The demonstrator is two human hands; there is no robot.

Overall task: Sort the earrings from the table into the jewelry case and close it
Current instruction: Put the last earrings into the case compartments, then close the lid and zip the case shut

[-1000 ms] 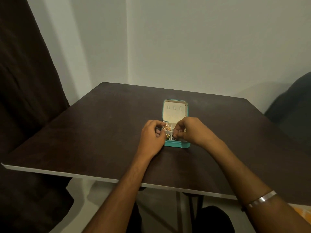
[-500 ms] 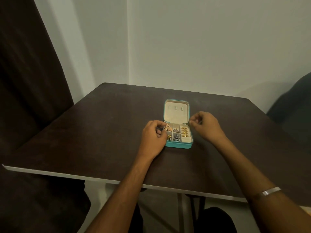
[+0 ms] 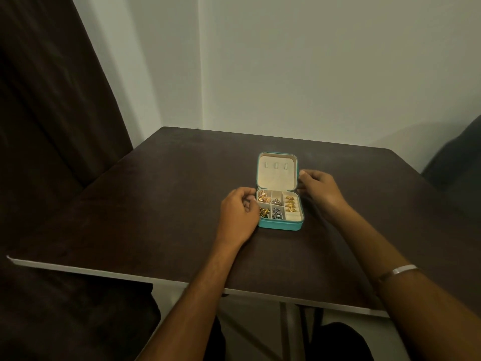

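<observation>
Moved to the lid (image 3: pixel 276 175), right hand (image 3: pixel 318 190) pinches its edge; left hand (image 3: pixel 238 213) grips the case (image 3: pixel 281 225)

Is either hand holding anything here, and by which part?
The right hand holds the open lid by its right edge. The left hand rests against the jewelry case base's left side; its grip is unclear.

Two bare forearms, a thin silvery bangle (image 3: pixel 404 269) on the right wrist, perhaps dark trousers below.
</observation>
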